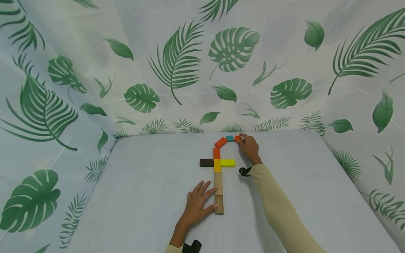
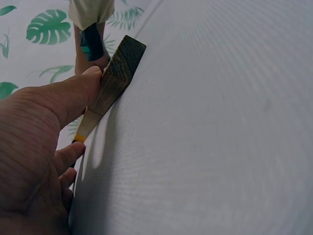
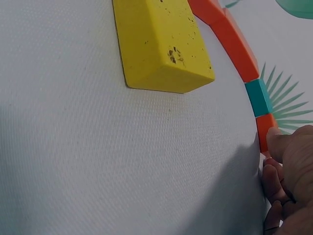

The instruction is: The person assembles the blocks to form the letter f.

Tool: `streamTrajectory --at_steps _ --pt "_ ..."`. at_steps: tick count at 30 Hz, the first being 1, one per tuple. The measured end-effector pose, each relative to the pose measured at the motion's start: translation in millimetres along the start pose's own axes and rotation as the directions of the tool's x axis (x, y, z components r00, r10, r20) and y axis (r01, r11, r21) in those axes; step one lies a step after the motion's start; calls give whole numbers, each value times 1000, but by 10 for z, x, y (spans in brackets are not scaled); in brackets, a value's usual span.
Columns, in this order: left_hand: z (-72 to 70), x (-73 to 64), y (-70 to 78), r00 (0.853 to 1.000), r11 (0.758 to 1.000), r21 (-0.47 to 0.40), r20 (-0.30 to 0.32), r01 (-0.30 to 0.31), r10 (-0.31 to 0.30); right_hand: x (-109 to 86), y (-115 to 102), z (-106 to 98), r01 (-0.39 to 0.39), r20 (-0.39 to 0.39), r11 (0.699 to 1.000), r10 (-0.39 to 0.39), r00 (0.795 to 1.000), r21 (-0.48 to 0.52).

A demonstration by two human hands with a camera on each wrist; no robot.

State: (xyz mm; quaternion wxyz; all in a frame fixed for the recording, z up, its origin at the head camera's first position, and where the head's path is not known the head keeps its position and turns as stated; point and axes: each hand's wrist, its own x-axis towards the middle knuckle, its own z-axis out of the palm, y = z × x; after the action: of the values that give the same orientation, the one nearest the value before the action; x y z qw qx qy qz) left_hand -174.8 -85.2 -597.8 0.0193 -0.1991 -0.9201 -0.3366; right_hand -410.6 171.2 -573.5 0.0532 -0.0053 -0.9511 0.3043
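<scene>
Flat wooden blocks lie on the table in a cross shape with a curved top. My right hand [image 1: 249, 147] pinches a small orange block [image 3: 264, 128] at the right end of the curve, against a teal block [image 1: 230, 138]. Two more orange blocks [image 1: 221, 142] continue the curve down to an orange-yellow block [image 1: 217, 165]. On either side of that one are a black block [image 1: 206, 163] and a yellow block [image 1: 227, 163]. With fingers spread, my left hand [image 1: 197, 203] touches the lower stem, a light wood block [image 1: 218, 183] above a darker brown one [image 1: 219, 205].
The white table [image 1: 142, 196] reaches back to a white cloth wall [image 1: 190, 116] printed with green leaves. Similar cloth hangs at both sides. A black wrist device [image 1: 245, 172] is at my right wrist, another [image 1: 192, 246] at my left.
</scene>
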Motion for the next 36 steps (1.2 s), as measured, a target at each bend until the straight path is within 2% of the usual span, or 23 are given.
streamTrajectory --at_steps 6,15,36 --pt "2 0 -2 1000 1000 6 -5 -5 5 1 12 11 5 -10 1000 -5 1000 -2" --pt "-7 -2 12 1000 1000 -14 -17 -20 20 8 -4 14 -36 7 999 36 999 11" --pt "-6 -2 12 1000 1000 -5 -7 -13 13 9 9 33 -31 5 999 31 1000 9"
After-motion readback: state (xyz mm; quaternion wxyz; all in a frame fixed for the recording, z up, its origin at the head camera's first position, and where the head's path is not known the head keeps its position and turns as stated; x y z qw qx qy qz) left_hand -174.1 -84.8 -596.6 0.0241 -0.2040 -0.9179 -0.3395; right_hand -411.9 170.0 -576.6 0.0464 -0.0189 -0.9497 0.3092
